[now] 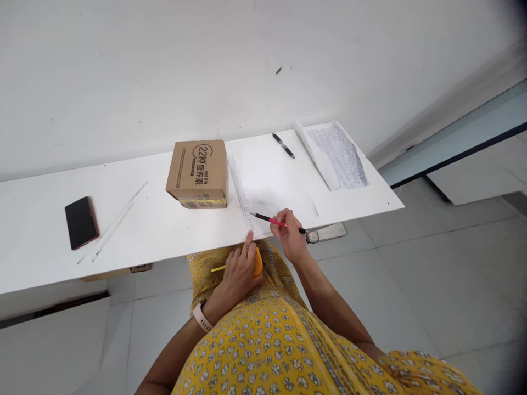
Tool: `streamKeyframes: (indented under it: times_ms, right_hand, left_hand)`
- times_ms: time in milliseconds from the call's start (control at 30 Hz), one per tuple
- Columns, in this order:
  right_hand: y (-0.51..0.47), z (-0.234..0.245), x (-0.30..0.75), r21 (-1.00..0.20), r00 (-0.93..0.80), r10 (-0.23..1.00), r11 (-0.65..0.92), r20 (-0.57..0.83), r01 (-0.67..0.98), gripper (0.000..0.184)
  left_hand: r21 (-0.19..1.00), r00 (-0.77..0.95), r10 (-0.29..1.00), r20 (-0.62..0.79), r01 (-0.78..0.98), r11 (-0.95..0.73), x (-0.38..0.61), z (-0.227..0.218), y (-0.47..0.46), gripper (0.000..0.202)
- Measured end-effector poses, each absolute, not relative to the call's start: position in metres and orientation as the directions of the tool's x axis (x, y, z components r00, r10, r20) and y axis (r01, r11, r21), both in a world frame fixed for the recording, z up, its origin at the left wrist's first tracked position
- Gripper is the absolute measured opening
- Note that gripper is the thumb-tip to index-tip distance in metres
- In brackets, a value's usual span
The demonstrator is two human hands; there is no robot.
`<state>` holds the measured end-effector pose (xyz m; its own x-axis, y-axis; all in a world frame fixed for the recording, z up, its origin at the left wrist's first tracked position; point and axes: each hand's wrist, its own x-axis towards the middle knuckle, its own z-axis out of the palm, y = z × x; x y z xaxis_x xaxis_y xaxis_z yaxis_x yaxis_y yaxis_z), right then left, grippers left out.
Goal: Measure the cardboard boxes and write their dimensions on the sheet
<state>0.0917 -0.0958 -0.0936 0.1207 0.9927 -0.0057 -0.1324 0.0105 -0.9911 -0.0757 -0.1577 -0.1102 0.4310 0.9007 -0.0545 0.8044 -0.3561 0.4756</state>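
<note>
My right hand (289, 235) pinches a red and black pen (263, 218), its tip at the written lines near the left edge of a white paper sheet (274, 186). An orange tape measure (258, 262) sits under the fingers of my left hand (240, 269), which is closed round it over my lap. A short piece of its yellow blade (218, 269) sticks out to the left. My left index finger stretches forward to the near edge of the paper, close to the writing.
A brown cardboard box (197, 170) stands left of the paper, and a dark phone (81, 222) lies farther left on the white table (135, 219). Behind the paper lies a black pen (284, 146). Closely written paper (340, 159) is at the right, near the wall.
</note>
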Motion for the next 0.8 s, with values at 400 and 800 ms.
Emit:
streamKeyframes:
  times_ms: [400,800]
  right_hand:
    - [-0.099,-0.115,0.083,-0.988,0.018,1.0,0.002,0.005,0.154,0.028]
    - [-0.104,-0.125,0.089,-0.924,-0.013,0.987,0.156,0.161,0.349,0.018]
  left_hand:
    - [0.431,0.421,0.905,-0.057,0.828,-0.359,-0.074,-0.114,-0.159,0.062]
    - [0.357,0.427,0.904,-0.023,0.848,-0.392,-0.074,-0.118,-0.161,0.061]
